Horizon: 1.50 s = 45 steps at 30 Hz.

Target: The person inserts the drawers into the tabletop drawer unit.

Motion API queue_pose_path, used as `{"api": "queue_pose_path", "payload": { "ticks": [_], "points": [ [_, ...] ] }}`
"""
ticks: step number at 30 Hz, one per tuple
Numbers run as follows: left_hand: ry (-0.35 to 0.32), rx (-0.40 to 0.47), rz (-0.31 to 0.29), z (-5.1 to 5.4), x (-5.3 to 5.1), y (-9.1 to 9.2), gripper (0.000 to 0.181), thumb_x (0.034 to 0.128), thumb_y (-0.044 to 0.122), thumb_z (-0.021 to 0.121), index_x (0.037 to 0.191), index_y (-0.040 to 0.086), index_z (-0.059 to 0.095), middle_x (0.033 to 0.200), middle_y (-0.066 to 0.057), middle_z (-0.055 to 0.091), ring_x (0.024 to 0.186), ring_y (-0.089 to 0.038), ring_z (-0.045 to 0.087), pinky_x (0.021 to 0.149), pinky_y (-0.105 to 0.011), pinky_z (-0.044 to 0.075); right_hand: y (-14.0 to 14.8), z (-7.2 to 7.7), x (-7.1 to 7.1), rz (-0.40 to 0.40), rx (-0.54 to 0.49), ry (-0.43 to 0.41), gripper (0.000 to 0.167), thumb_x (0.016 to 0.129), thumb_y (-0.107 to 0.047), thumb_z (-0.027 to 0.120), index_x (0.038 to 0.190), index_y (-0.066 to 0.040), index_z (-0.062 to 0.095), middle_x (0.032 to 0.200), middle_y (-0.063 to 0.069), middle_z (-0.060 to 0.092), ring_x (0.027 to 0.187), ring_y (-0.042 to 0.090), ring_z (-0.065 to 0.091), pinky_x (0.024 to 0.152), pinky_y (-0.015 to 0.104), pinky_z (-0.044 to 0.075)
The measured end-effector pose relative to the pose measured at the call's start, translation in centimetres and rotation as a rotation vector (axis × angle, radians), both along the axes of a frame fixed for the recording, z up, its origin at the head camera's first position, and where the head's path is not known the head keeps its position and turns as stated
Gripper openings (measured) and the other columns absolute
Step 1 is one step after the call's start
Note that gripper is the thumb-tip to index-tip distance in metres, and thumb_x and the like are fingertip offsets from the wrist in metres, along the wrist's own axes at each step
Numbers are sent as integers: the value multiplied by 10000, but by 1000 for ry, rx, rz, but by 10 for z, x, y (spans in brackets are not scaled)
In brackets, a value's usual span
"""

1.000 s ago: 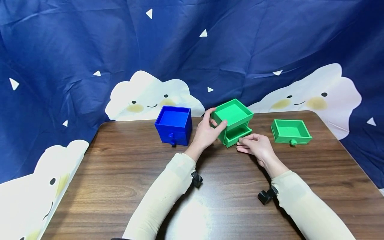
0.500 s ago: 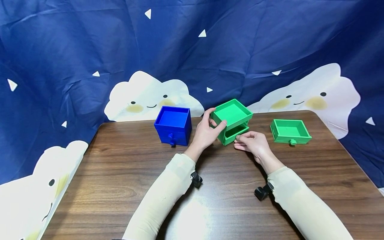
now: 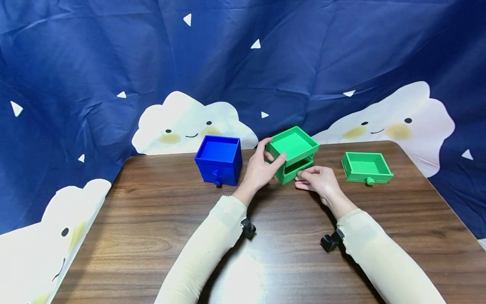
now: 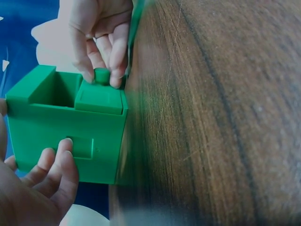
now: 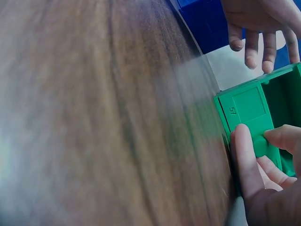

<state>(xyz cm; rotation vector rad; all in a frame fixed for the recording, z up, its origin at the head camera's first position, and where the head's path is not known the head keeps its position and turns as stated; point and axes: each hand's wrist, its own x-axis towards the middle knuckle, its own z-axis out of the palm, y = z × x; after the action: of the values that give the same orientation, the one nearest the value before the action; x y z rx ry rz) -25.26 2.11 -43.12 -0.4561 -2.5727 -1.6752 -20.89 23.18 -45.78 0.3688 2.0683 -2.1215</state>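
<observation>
A small green cabinet (image 3: 295,144) stands angled on the table, with a shallow tray top and a vacant upper slot. My left hand (image 3: 260,169) grips its left side, the thumb at the front corner and the fingers along the side wall. In the lower slot sits a green drawer (image 5: 248,104), its front about level with the cabinet's face. My right hand (image 3: 320,182) pinches that drawer's round knob (image 4: 101,75) between thumb and fingers, as both wrist views show. A second green drawer (image 3: 367,164) with a knob lies apart on the table, to the right.
Left of my left hand stands a blue cabinet (image 3: 218,160) with knobs on its front. The brown wooden table (image 3: 159,236) ends just behind both cabinets. Behind it hangs a dark blue curtain (image 3: 220,55) with white clouds and triangles.
The lower green drawer has slid inward into the cabinet, with my right hand moving left and forward on its knob. My left hand keeps its hold on the cabinet.
</observation>
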Motion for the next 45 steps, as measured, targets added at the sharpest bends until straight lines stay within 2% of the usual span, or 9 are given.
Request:
{"api": "queue_pose_path", "payload": {
  "ticks": [6, 10, 21, 28, 37, 45],
  "points": [
    [2, -11, -2, -1, 1, 1, 678, 1000, 454, 729, 1590, 252, 462, 1029, -89, 671, 900, -203, 611, 790, -294, 493, 5, 0, 8, 32, 17, 2, 365, 1056, -47, 634, 1320, 196, 562, 875, 24, 791, 802, 87, 799, 812, 258, 662],
    [2, -12, 0, -1, 1, 0, 679, 1001, 460, 727, 1592, 256, 460, 1037, -95, 670, 900, -200, 604, 787, -298, 492, 8, 2, 15, 41, 24, 16, 392, 1059, -43, 621, 1351, 207, 548, 895, 17, 792, 825, 84, 799, 830, 265, 662],
    [-3, -9, 6, -2, 1, 0, 682, 1001, 476, 723, 1594, 264, 461, 997, -18, 638, 880, -182, 595, 790, -304, 500, 21, 6, 34, 74, 77, 94, 404, 1082, -59, 596, 1360, 230, 544, 958, 36, 805, 859, 100, 807, 842, 301, 668],
    [0, -6, 5, -1, 2, 0, 680, 1007, 474, 718, 1598, 268, 453, 1016, -52, 655, 877, -194, 600, 790, -313, 502, 33, 9, 44, 76, 96, 107, 431, 1095, -82, 600, 1389, 222, 520, 971, 3, 813, 880, 99, 811, 848, 308, 669],
    [-2, 7, -11, -1, 1, 3, 679, 1012, 461, 714, 1603, 262, 447, 1032, -81, 656, 892, -215, 602, 783, -305, 499, 50, 10, 54, 78, 167, 99, 465, 1118, -153, 589, 1423, 190, 514, 1008, -28, 818, 903, 102, 811, 847, 314, 671],
    [-1, 5, -17, -2, 0, 0, 685, 1016, 465, 708, 1607, 255, 432, 1052, -104, 654, 897, -245, 605, 777, -302, 494, 63, 9, 61, 86, 159, 138, 421, 1092, -89, 613, 1382, 206, 534, 980, -51, 826, 872, 116, 816, 815, 320, 676]
  ]
}}
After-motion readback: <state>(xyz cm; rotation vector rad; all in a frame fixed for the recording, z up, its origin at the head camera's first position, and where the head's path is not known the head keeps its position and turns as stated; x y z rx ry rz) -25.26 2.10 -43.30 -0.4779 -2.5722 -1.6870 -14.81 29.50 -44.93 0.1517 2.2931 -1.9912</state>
